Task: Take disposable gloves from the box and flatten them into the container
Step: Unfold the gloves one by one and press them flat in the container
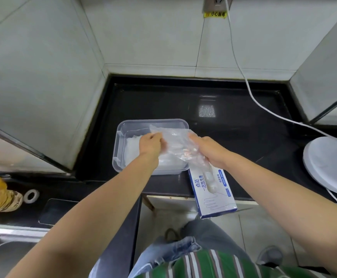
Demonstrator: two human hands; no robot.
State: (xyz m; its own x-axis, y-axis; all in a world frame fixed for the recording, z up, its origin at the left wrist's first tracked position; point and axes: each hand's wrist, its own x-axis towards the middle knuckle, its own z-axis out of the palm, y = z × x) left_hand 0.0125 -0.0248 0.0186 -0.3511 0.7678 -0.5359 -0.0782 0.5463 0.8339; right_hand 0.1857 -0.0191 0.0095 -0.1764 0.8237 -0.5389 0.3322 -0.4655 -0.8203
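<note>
Glove, clear plastic, held spread above transparent container: left hand pinches its left edge with curled fingers, right hand grips its right side. Container rests on black counter; glove box lies just beside its near right corner, overhanging the counter edge.

Behind the container the tabletop is free to its back edge; a cable, perhaps lying flat, and a fan base block the right side.

White fan base, cable, perhaps oil bottle
</note>
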